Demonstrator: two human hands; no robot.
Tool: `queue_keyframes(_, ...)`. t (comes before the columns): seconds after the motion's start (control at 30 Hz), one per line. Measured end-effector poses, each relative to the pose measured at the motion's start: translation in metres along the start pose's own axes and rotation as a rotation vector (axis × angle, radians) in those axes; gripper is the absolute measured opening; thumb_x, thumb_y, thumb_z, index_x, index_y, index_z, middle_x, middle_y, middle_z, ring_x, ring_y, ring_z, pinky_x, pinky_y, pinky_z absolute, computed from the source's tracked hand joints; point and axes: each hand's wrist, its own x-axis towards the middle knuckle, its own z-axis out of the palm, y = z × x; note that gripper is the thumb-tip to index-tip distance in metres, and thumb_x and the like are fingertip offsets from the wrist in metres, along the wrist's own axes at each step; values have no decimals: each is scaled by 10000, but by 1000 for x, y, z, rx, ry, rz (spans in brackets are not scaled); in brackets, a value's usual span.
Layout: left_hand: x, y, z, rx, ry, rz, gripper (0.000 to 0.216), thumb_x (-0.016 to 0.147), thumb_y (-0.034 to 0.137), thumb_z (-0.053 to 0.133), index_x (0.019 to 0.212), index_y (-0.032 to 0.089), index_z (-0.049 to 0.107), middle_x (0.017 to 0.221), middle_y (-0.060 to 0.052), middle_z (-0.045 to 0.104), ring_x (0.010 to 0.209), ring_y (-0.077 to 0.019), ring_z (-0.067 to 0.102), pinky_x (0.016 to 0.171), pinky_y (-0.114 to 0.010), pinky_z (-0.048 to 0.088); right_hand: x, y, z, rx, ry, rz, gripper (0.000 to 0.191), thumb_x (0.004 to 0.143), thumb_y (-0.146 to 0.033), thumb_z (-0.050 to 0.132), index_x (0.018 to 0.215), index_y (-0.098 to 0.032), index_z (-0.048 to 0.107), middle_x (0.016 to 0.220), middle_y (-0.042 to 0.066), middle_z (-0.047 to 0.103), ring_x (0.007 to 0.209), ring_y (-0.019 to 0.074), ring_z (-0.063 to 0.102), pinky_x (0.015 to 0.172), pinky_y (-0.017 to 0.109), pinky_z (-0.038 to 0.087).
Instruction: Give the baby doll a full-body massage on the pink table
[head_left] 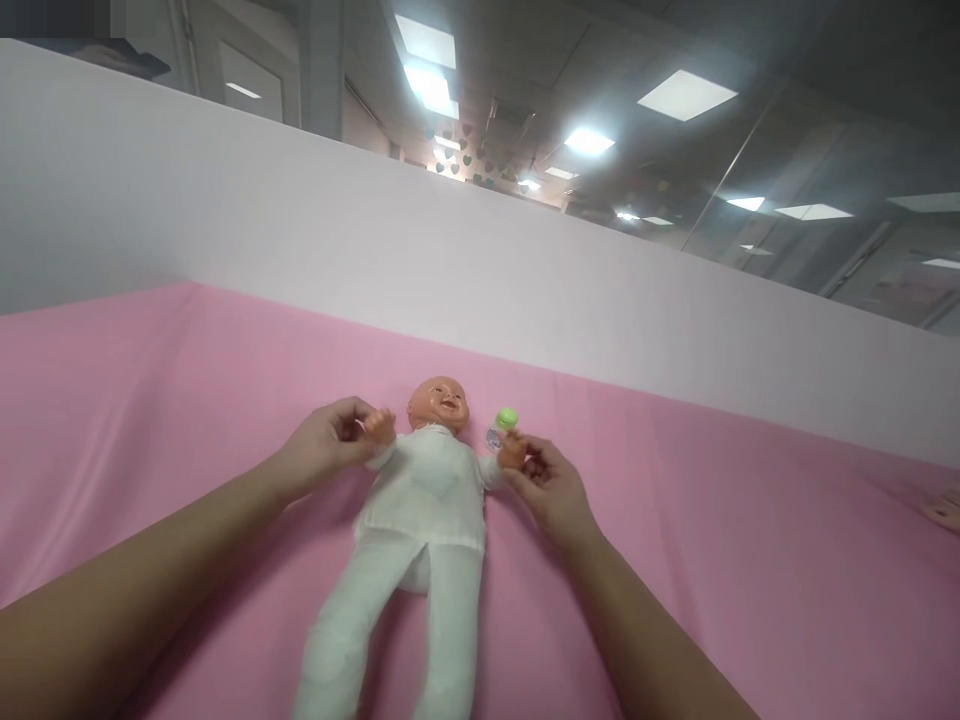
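Observation:
A baby doll (431,490) in a white top and white trousers lies on its back on a pink sheet (720,560), head toward the white wall. My left hand (326,445) is closed around the doll's hand (380,427) on the left side. On the right, my right hand (555,490) grips the doll's other hand (513,450) between thumb and fingers. Both doll arms are bent up beside its shoulders. Just behind the right doll hand sits a small clear container with a green lid (507,418), partly hidden.
A low white partition (450,260) runs along the far edge of the pink sheet. Part of another person's hand (943,508) shows at the right edge. Beyond the partition are ceiling lights, glass panels and a door.

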Motion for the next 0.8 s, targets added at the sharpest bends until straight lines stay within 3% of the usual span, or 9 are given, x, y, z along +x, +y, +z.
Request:
queue_keyframes(0.07, -8, 3, 10, 121, -161, -3, 279, 679, 270, 777, 901, 186, 630, 822, -13, 643, 718, -160, 588, 641, -282, 475, -9, -12, 12, -135, -153, -95, 336, 830, -239, 719, 1165, -273, 712, 1099, 44, 702, 677, 131, 545, 661, 294, 499)
queue_keyframes(0.17, -15, 4, 20, 291, -324, -7, 240, 683, 258, 741, 895, 192, 650, 835, -17, 649, 706, -162, 585, 592, -264, 453, -18, -21, 25, -250, -330, -205, 342, 841, -139, 667, 1128, -306, 744, 1090, 25, 677, 845, 156, 625, 754, 295, 527)
queue_keyframes(0.4, -16, 3, 23, 343, -387, 7, 242, 668, 241, 737, 891, 205, 649, 806, 10, 625, 656, -142, 570, 545, -240, 431, -18, -15, 29, -244, -372, -183, 375, 823, -133, 679, 1148, -311, 739, 1133, 27, 664, 904, 163, 652, 780, 298, 542)
queue_keyframes(0.5, -11, -2, 17, 297, -298, -20, 271, 690, 279, 757, 926, 200, 650, 736, 12, 627, 632, -144, 566, 549, -246, 432, -14, -11, 25, -212, -283, -129, 336, 824, -204, 704, 1146, -296, 736, 1067, 25, 682, 775, 148, 612, 716, 299, 523)
queue_keyframes(0.6, -1, -8, 5, 184, -104, -24, 281, 694, 313, 769, 894, 193, 613, 691, 19, 616, 605, -141, 565, 555, -254, 445, -5, 0, 14, -151, -103, -6, 414, 825, -321, 728, 1234, -270, 691, 955, 26, 692, 671, 144, 548, 656, 303, 502)
queue_keyframes(0.73, 15, -13, -20, 35, 202, -121, 284, 677, 315, 736, 860, 190, 558, 676, 22, 603, 562, -139, 567, 509, -253, 455, 11, 30, -8, 30, 175, 116, 644, 796, -419, 735, 1381, -238, 533, 1157, 82, 687, 709, 163, 587, 639, 311, 510)
queue_keyframes(0.8, 22, -16, -29, 10, 337, -231, 321, 637, 303, 733, 882, 182, 566, 672, 11, 613, 559, -150, 585, 487, -250, 456, 18, 47, -20, 78, 254, 216, 702, 772, -449, 743, 1387, -224, 489, 1131, 89, 698, 680, 168, 600, 605, 306, 501)
